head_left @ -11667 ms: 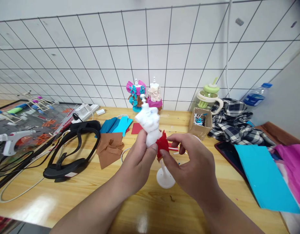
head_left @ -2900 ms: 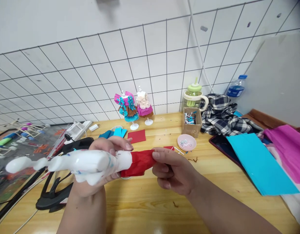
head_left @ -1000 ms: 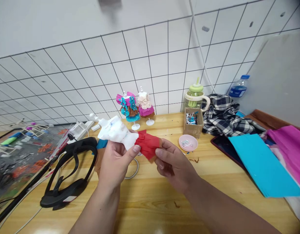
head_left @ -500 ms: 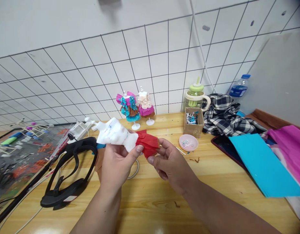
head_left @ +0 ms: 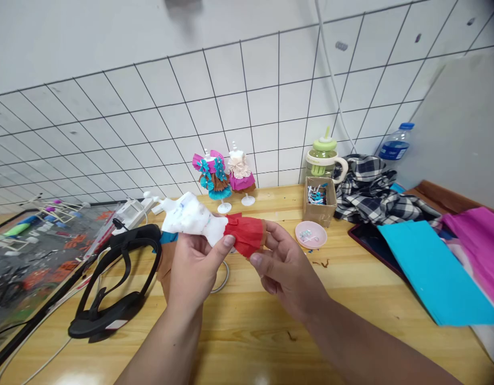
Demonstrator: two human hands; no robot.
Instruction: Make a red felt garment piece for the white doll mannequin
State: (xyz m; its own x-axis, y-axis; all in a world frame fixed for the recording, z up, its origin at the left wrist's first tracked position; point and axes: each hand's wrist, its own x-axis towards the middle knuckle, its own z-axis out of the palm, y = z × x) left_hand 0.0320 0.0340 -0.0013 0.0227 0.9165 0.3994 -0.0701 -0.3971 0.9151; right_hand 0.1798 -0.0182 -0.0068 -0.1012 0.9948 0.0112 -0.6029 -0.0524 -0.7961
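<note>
My left hand (head_left: 199, 264) is closed around the waist of a small white dress form (head_left: 193, 218), which lies on its side in the air with its neck to the left. A pleated red paper skirt (head_left: 247, 235) wraps its lower part, and my left thumb presses on the skirt's upper edge. My right hand (head_left: 289, 264) pinches the skirt's lower edge between thumb and fingers, where a brown layer shows. Behind stand two dressed mini dress forms, one in pink, blue and brown paper (head_left: 215, 174), the other in cream and pink (head_left: 241, 174).
A cardboard box (head_left: 321, 211) of small clips and a pink dish (head_left: 311, 235) stand right of centre, a green-lidded bottle (head_left: 322, 155) behind. Blue paper (head_left: 435, 270) and a plaid cloth (head_left: 367, 187) lie on the right. A black head strap (head_left: 110, 289) lies on the left.
My right fingers have shifted slightly right along the skirt's lower edge. The skirt looks more spread out and flatter, with more of its brown layer showing.
</note>
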